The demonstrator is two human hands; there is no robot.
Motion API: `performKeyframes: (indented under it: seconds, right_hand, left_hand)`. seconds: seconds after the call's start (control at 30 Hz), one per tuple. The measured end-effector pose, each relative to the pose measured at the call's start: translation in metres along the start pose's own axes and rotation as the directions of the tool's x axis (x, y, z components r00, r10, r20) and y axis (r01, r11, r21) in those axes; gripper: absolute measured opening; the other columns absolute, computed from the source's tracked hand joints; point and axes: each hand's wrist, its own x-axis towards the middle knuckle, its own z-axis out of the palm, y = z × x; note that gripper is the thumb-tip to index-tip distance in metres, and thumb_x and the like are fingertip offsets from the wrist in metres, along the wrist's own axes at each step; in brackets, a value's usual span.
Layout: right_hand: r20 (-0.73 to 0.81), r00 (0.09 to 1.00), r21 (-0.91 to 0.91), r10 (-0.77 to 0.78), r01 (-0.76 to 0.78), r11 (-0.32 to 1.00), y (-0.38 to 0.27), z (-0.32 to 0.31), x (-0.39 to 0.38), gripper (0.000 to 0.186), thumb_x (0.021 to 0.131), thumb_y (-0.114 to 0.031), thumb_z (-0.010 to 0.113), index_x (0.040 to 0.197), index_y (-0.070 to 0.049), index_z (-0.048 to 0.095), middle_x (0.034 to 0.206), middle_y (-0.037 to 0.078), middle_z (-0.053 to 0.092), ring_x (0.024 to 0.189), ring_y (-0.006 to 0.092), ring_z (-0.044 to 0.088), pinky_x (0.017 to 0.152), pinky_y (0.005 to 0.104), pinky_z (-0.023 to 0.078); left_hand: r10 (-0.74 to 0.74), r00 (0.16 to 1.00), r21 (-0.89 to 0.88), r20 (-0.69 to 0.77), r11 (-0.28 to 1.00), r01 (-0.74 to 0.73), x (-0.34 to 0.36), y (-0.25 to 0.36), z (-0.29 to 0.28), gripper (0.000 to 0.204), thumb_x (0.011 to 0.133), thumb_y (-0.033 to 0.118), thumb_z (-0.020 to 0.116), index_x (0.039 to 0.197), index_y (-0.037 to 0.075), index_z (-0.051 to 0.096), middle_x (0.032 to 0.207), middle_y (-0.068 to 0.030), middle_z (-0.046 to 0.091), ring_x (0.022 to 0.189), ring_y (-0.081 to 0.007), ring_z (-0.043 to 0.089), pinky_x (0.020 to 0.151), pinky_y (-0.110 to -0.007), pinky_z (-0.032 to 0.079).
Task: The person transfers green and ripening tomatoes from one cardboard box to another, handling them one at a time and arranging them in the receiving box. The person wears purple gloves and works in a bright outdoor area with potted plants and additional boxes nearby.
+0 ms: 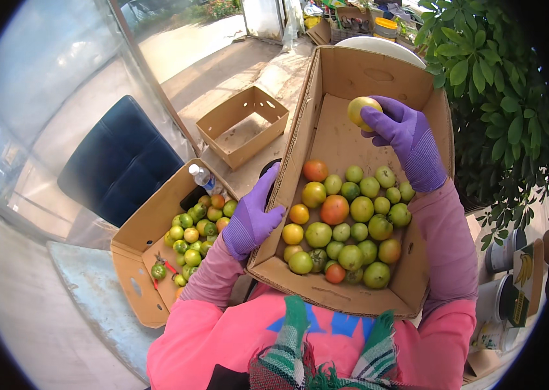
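A large cardboard box (337,138) is tilted in front of me, with many green, yellowish and orange-red tomatoes (335,210) gathered at its near end. My right hand (406,134), in a purple glove, holds a pale yellow-green tomato (363,112) over the bare far part of the box. With a matching glove, my left hand (252,218) grips the box's left wall from outside, thumb pointing toward the tomatoes. The fingers of that hand go partly out of sight behind the cardboard edge.
At left, a second cardboard box (146,250) contains more tomatoes, red-handled pruning shears (166,264) and a clear water bottle (203,177). Behind it stands a dark blue chair (120,162). A smaller box (243,127) lies farther off. Leafy branches (482,84) and white buckets (499,296) crowd the right side.
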Motion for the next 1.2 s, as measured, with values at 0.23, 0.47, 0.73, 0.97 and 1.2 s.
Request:
performKeyframes:
  seconds: [0.23,0.47,0.73,0.97,1.2]
  right_hand:
    - [0.093,0.996,-0.111,-0.005,0.015,0.994,0.01,0.028,-0.005,0.051,0.095,-0.039,0.073,0.123,0.002,0.071,0.1,0.008,0.075,0.088,0.0112,0.068,0.08,0.028,0.055]
    - [0.221,0.975,-0.218,-0.027,0.076,0.973,-0.011,0.061,-0.022,0.05,0.092,-0.038,0.075,0.121,0.002,0.072,0.099,0.013,0.077,0.092,0.016,0.071,0.086,0.0332,0.056]
    - [0.411,0.911,-0.21,-0.033,0.129,0.969,-0.001,0.084,-0.051,0.046,0.09,-0.037,0.075,0.114,0.002,0.072,0.094,0.019,0.076,0.088,0.0261,0.076,0.079,0.0371,0.058]
    - [0.471,0.882,-0.237,0.019,0.106,0.966,-0.011,0.088,-0.045,0.046,0.093,-0.033,0.075,0.12,0.003,0.069,0.098,0.015,0.075,0.09,0.0177,0.071,0.08,0.0322,0.057]
    - [0.389,0.921,-0.196,-0.014,0.098,0.976,0.037,0.085,-0.033,0.047,0.091,-0.041,0.074,0.112,0.001,0.073,0.093,0.02,0.075,0.086,0.028,0.075,0.08,0.0374,0.058]
  left_hand:
    - [0.039,0.999,-0.106,-0.012,0.994,-0.04,-0.005,-0.008,-0.002,0.081,0.086,-0.001,0.061,0.161,-0.002,0.03,0.16,-0.0195,0.041,0.149,-0.0239,0.038,0.123,-0.035,0.03]
    - [0.05,0.999,-0.311,-0.006,0.949,-0.049,-0.016,-0.016,-0.009,0.081,0.088,0.003,0.063,0.161,-0.004,0.028,0.162,-0.0185,0.038,0.15,-0.0237,0.036,0.124,-0.037,0.028]
    - [0.007,0.999,-0.302,-0.048,0.953,-0.021,-0.028,-0.006,-0.014,0.083,0.09,0.008,0.067,0.161,-0.006,0.025,0.162,-0.0191,0.039,0.148,-0.024,0.039,0.123,-0.037,0.031]
    - [-0.021,0.995,-0.314,-0.099,0.949,-0.011,-0.033,-0.009,-0.014,0.085,0.09,0.011,0.069,0.161,-0.007,0.025,0.161,-0.0191,0.04,0.147,-0.0239,0.041,0.122,-0.037,0.032]
    - [0.004,0.996,-0.223,-0.087,0.975,-0.023,-0.022,-0.017,-0.007,0.082,0.09,0.01,0.068,0.16,-0.006,0.029,0.161,-0.0188,0.041,0.147,-0.0232,0.042,0.122,-0.036,0.033]
